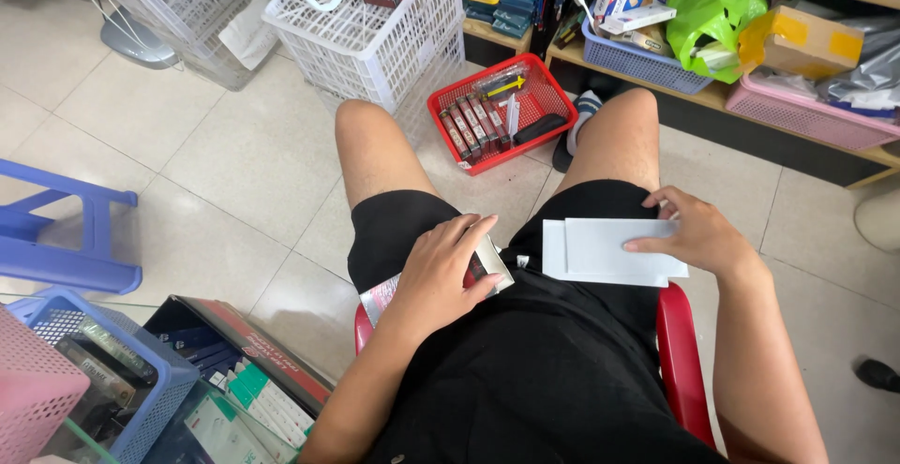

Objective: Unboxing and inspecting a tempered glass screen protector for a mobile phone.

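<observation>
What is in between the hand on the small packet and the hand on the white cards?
In the head view, only black shorts lie between the left hand on its packet and the right hand on the white cards.
</observation>
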